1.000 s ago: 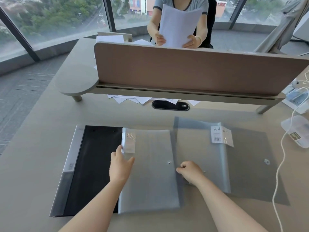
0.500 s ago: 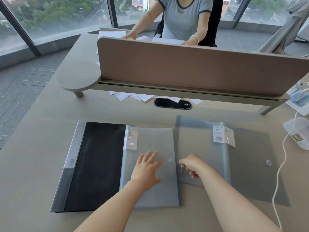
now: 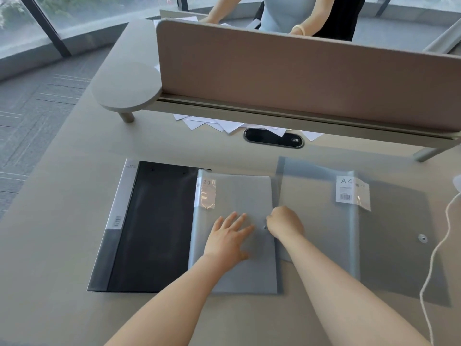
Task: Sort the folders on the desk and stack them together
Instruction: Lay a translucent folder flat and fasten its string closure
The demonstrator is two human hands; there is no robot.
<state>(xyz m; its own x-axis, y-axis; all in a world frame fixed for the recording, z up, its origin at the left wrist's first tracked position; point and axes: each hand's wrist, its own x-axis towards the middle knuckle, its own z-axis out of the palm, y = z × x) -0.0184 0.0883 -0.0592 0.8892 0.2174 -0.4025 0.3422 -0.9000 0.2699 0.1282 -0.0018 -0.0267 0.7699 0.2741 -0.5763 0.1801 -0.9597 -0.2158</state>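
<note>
A black folder (image 3: 154, 228) with a white spine lies at the left. A light grey folder (image 3: 239, 196) labelled "20" overlaps its right side. My left hand (image 3: 229, 238) presses flat on this grey folder, fingers spread. My right hand (image 3: 284, 222) is curled at the folder's right edge, fingertips pinched beside its snap button (image 3: 265, 227). To the right lies a translucent folder (image 3: 316, 203) with an "A4" label. It overlaps a dark grey snap folder (image 3: 399, 245).
A brown desk divider (image 3: 299, 78) crosses the back, with a person standing behind it. Loose white sheets (image 3: 219, 124) and a black cable slot (image 3: 273, 138) lie under it. A white cord (image 3: 434, 258) trails down the right side. The desk's left edge drops to carpet.
My left hand slid from the light grey folder's left edge to its middle and spread flat. My right hand shifted slightly left to the snap. The person behind the divider put their paper down.
</note>
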